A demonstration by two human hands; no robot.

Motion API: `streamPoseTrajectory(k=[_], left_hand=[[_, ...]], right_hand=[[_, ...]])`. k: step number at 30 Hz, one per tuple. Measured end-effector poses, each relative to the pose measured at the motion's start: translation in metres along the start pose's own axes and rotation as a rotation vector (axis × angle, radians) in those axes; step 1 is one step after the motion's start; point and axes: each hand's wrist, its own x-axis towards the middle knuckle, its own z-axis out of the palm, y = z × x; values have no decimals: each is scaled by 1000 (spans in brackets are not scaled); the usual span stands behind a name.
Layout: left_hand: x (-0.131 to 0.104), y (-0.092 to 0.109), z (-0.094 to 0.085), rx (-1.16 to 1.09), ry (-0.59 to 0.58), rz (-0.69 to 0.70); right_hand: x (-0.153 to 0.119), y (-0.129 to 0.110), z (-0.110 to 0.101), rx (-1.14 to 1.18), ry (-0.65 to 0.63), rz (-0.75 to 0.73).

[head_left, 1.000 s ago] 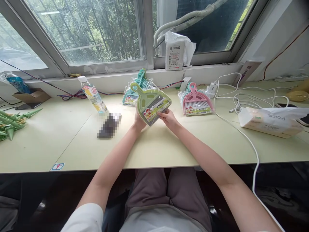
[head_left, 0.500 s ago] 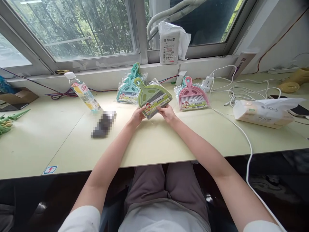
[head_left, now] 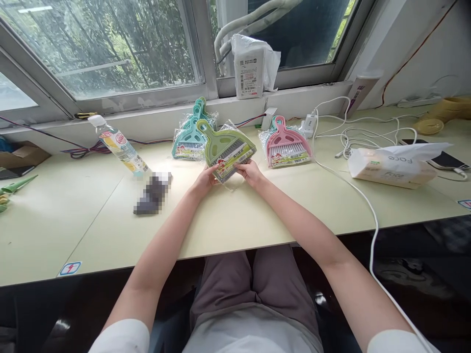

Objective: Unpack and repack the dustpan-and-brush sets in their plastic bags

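Dustpan set (head_left: 225, 146), green and film-wrapped, is over the table (head_left: 239, 220): my left hand (head_left: 206, 181) grips its near left corner, my right hand (head_left: 251, 173) its wide edge. Holding seems the step now; any move calls for 2 steady grips. Its handle points away leftward, long axis slanting to near right.

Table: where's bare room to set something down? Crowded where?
Bare: between the pixelated object and the sticker; between the right forearm, pink dustpan set and white cable. Crowded: behind the held green dustpan set, with teal sets; back right, with tissue pack, phone.
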Motion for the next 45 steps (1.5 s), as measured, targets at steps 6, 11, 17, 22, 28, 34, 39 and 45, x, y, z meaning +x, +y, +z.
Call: streamPoseTrajectory(k=[6,11,17,22,28,34,39,45], left_hand=[[-3,3,4,3,47,-44],[-5,5,7,-9,64,-53],[-7,8,7,-94,62,-87],[-3,9,-3,-179,79,-77],[0,12,-14,-279,166,-16],[-3,18,-12,-330,173,-2],[-7,21,-8,-317,177,-15],[-5,17,-9,-284,157,-35]], right_hand=[[-6,-2,4,16,1,6],[-9,-4,6,-3,20,16],[-15,-10,13,-58,4,47],[-28,-23,18,-182,76,69],[-24,-34,6,-384,215,-55],[-8,-29,-9,-850,296,-523],[-7,-27,-10,-1157,194,-824],[-16,-32,-4,-1191,64,-880]])
